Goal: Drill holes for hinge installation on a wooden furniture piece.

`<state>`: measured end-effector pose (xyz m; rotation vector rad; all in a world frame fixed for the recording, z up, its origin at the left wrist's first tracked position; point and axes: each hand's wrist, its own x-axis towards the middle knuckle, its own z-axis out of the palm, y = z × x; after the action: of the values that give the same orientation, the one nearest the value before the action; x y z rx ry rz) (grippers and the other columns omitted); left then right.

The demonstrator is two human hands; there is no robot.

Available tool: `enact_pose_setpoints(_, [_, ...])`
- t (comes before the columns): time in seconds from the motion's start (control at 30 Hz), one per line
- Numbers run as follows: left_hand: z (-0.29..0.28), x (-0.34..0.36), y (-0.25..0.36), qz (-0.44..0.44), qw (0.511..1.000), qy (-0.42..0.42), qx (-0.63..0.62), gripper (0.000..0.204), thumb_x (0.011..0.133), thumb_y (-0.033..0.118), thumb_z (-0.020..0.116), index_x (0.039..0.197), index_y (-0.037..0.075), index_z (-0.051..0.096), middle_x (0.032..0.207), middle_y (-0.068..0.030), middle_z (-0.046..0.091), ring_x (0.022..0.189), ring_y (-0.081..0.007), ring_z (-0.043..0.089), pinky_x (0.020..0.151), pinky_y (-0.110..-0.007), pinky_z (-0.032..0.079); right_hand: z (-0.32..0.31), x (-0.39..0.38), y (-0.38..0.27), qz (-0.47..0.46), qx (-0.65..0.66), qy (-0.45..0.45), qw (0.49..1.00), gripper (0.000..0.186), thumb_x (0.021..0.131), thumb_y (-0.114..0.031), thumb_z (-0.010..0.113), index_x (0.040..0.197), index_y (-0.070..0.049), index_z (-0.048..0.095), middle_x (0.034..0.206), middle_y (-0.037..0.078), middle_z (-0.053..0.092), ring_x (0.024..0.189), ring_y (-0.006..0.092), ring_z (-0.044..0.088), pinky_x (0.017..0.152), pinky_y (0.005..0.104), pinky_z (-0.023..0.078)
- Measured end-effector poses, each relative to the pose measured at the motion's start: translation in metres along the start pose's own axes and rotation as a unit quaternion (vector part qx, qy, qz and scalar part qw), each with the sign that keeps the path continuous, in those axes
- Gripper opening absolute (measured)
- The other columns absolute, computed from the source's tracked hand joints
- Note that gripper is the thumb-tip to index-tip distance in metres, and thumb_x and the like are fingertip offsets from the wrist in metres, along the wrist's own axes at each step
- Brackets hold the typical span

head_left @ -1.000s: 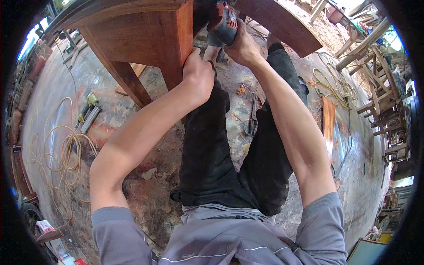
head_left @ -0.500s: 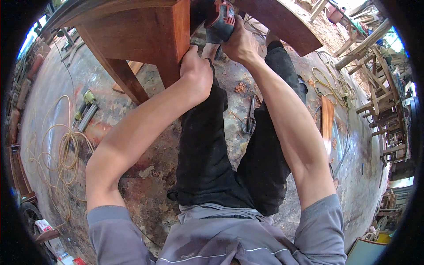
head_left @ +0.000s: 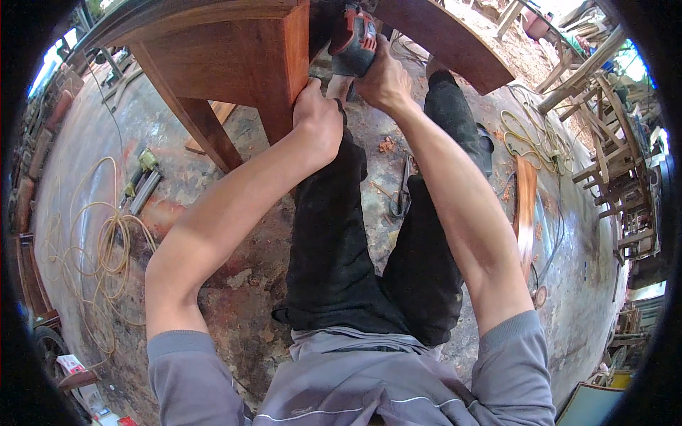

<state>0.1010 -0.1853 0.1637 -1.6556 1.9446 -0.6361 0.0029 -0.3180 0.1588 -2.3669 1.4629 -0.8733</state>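
My right hand is closed on an orange and black power tool, which is held in the dark recess at the top of the view; its working tip is hidden. Closed round the edge of a reddish-brown wooden furniture frame, just below and left of the tool, is my left hand, its fingertips mostly out of sight. A curved dark board extends to the right of the tool, above my legs.
The concrete floor holds green pneumatic tools and coiled hose at left. On the right lie scissors, a glossy plank and more hose. Stacked wooden frames line the right side; shavings lie between my legs.
My right hand and the power tool have shifted very slightly, and my right forearm sits a little further left. My left hand keeps its hold on the furniture; little else differs.
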Motion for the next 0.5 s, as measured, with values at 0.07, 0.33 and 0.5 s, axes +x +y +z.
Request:
enact_pose_setpoints(0.07, [0.001,0.003,-0.001,-0.001,1.0,-0.022,-0.012,0.026,0.092,0.019,0.055,0.098,0.019,0.08,0.096,-0.0035,0.075,0.101,-0.0197,0.067,0.099,-0.038,0.032,0.0,0.001,0.002,-0.022,-0.014,0.013,1.0,0.078,0.075,-0.023,0.072,0.143,-0.014,0.035,0.107,0.03,0.068,0.103,0.0497,0.064,0.089,0.0543,0.05])
enact_pose_setpoints(0.33, [0.004,0.009,0.0,-0.017,0.999,-0.02,-0.03,0.028,0.093,0.02,0.053,0.102,0.015,0.079,0.103,-0.0081,0.074,0.111,-0.0213,0.064,0.106,-0.04,0.029,-0.003,0.004,-0.002,-0.017,-0.03,-0.009,0.999,0.084,0.076,-0.03,0.074,0.146,-0.013,0.031,0.106,0.031,0.068,0.104,0.0501,0.064,0.089,0.0552,0.05])
enact_pose_setpoints(0.5, [0.007,0.01,0.001,-0.02,0.998,-0.023,-0.046,0.028,0.092,0.02,0.053,0.1,0.015,0.08,0.101,-0.0073,0.074,0.109,-0.022,0.065,0.105,-0.04,0.029,-0.009,0.003,-0.008,-0.031,-0.054,-0.016,0.998,0.08,0.075,-0.018,0.068,0.143,-0.003,0.028,0.103,0.032,0.068,0.1,0.0498,0.066,0.088,0.0546,0.051])
